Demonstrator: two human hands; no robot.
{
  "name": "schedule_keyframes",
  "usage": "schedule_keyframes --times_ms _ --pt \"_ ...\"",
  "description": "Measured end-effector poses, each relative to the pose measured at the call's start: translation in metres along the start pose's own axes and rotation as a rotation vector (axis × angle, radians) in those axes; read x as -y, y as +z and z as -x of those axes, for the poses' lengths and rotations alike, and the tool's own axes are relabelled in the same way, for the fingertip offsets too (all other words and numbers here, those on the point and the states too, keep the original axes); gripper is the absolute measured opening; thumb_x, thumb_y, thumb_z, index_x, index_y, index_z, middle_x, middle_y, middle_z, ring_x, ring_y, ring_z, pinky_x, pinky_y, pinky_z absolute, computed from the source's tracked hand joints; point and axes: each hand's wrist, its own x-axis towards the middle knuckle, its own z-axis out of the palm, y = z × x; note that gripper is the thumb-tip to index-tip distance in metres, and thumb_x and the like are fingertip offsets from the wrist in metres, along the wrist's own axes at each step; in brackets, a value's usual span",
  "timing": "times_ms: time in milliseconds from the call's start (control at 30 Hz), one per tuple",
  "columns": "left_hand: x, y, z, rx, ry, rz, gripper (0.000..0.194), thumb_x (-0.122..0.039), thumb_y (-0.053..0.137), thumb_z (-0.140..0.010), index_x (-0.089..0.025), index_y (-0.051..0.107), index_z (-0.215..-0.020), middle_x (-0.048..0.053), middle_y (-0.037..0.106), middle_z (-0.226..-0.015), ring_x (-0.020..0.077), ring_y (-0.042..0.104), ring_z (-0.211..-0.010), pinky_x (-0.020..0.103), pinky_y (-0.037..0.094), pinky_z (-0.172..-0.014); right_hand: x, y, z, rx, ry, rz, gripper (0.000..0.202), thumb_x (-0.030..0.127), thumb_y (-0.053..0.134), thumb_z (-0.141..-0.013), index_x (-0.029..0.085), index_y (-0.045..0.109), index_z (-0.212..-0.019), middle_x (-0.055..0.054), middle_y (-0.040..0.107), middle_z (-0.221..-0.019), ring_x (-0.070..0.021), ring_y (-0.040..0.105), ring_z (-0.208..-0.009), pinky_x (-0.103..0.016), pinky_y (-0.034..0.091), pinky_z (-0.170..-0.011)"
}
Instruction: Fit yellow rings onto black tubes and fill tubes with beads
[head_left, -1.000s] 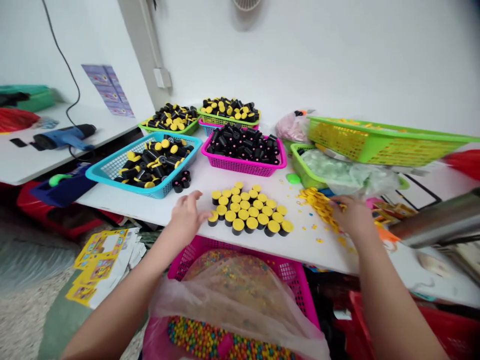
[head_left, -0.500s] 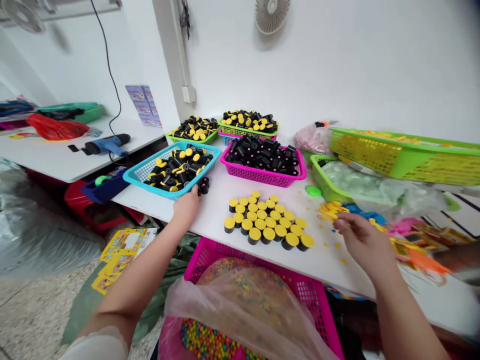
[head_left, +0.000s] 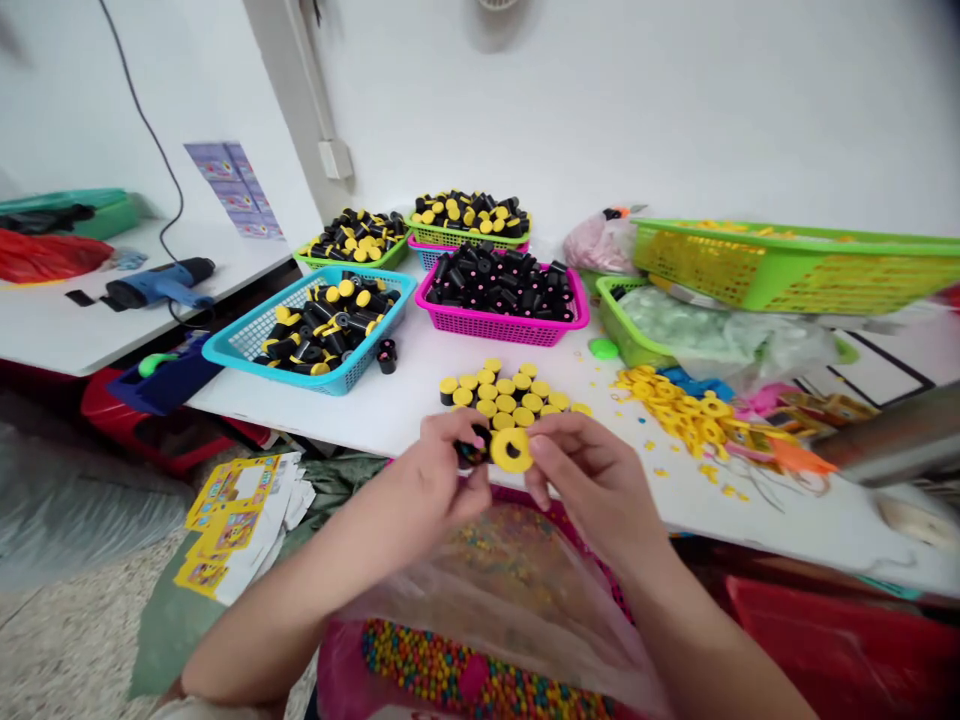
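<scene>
I see a yellow ring [head_left: 502, 460], a black piece [head_left: 469, 454], a light-blue basket [head_left: 241, 362], a magenta basket [head_left: 491, 326], multicoloured beads [head_left: 420, 662], a white desk [head_left: 405, 408].

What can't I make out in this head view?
Head view:
Black cylinder in the left hand: partly hidden by its fingers.
Yellow-topped cylinders: some partly behind the right hand.
Multicoloured beads: blurred toward the back by cloudy plastic bag.
Upper green basket: cut off by the right edge.

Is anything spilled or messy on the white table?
Yes, a bit: small yellow scraps lie scattered on the white table, beside a loose heap of yellow plastic rings. They look odd because the yellow-topped black cylinders nearby stand upright, close together.
</scene>
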Motion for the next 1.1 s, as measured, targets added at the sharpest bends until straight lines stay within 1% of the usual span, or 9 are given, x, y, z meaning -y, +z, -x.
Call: schedule_keyframes --times_ms 133,300,367,467,600,700,767,933,1100 --pt "-0.012 0.019 -0.006 0.051 0.192 0.022 0.014 -0.018 0.044 -0.092 -0.019 0.032 -0.101 0.010 0.054 -0.105 0.0175 0.061 -0.094 0.038 0.047 -0.090 -0.011 0.013 0.002 -0.036 0.008 -0.116 0.013 0.032 0.064 -0.088 0.021 0.062 -0.093 0.006 0.055 -0.056 -0.0048 0.048 -0.043 -0.015 0.040 -0.043" --pt "-0.006 0.024 -0.001 0.115 0.064 0.081 0.018 -0.026 0.036 -0.097 -0.017 0.039 -0.112 0.012 0.046 -0.116 0.0216 0.050 -0.114 0.041 0.043 -0.099 -0.015 0.011 0.008 -0.111 -0.080 0.113 0.009 0.028 0.064 -0.087 0.019 0.062 -0.088 0.002 0.061 -0.062 -0.0054 0.047 -0.046 -0.016 0.037 -0.041" --pt "-0.006 0.024 0.003 0.070 -0.007 0.153 0.021 -0.025 0.032 -0.098 -0.017 0.038 -0.116 0.014 0.041 -0.123 0.0215 0.043 -0.122 0.041 0.039 -0.104 -0.015 0.009 0.007 -0.123 -0.200 0.251 0.005 0.025 0.061 -0.089 0.020 0.063 -0.089 0.002 0.061 -0.064 -0.0068 0.051 -0.050 -0.018 0.041 -0.044" --pt "-0.008 0.023 0.005 0.060 -0.081 0.341 0.020 -0.023 0.027 -0.100 -0.019 0.036 -0.117 0.014 0.037 -0.127 0.0184 0.040 -0.125 0.038 0.038 -0.106 -0.019 0.001 0.003 -0.044 -0.562 0.527 0.013 0.029 0.065 -0.086 0.023 0.064 -0.098 -0.003 0.064 -0.086 -0.0128 0.063 -0.076 -0.027 0.055 -0.067" --pt "-0.009 0.027 0.002 0.117 -0.245 0.833 0.015 -0.028 0.033 -0.101 -0.025 0.030 -0.115 0.009 0.047 -0.120 0.0140 0.053 -0.107 0.030 0.048 -0.089 -0.030 -0.010 -0.004 0.139 -0.866 0.737 0.050 0.032 0.072 -0.081 0.024 0.053 -0.126 -0.009 0.058 -0.120 -0.0229 0.055 -0.117 -0.043 0.051 -0.099" --pt "-0.010 0.039 -0.001 0.034 -0.350 1.334 0.031 -0.034 0.053 -0.095 -0.030 0.026 -0.111 -0.001 0.055 -0.098 0.0098 0.059 -0.081 0.021 0.049 -0.068 -0.038 -0.010 -0.003 0.030 -0.969 0.723 0.055 0.017 0.069 -0.080 0.018 0.049 -0.132 -0.012 0.059 -0.118 -0.0236 0.057 -0.116 -0.043 0.052 -0.100" --pt "-0.014 0.047 -0.003 -0.034 -0.440 1.551 0.039 -0.040 0.061 -0.090 -0.030 0.028 -0.108 -0.004 0.056 -0.093 0.0079 0.060 -0.072 0.018 0.048 -0.063 -0.040 -0.007 -0.001 -0.057 -1.020 0.727 0.054 0.017 0.067 -0.081 0.015 0.050 -0.132 -0.013 0.059 -0.114 -0.0237 0.060 -0.111 -0.042 0.056 -0.095" --pt "-0.024 0.048 -0.008 -0.106 -0.599 1.643 0.046 -0.043 0.069 -0.081 -0.029 0.032 -0.104 -0.004 0.056 -0.096 0.0079 0.059 -0.071 0.017 0.048 -0.060 -0.036 -0.003 0.005 -0.035 -0.971 0.793 0.050 0.010 0.053 -0.085 0.015 0.047 -0.135 -0.013 0.057 -0.121 -0.0208 0.056 -0.117 -0.037 0.054 -0.099" --pt "-0.024 0.038 -0.007 0.029 -0.658 1.571 0.045 -0.045 0.062 -0.081 -0.032 0.027 -0.107 -0.003 0.052 -0.095 0.0105 0.056 -0.066 0.016 0.041 -0.050 -0.032 -0.004 0.008 0.031 -1.009 0.884 0.056 0.002 0.052 -0.081 0.011 0.044 -0.136 -0.012 0.057 -0.123 -0.0172 0.051 -0.124 -0.032 0.048 -0.107"
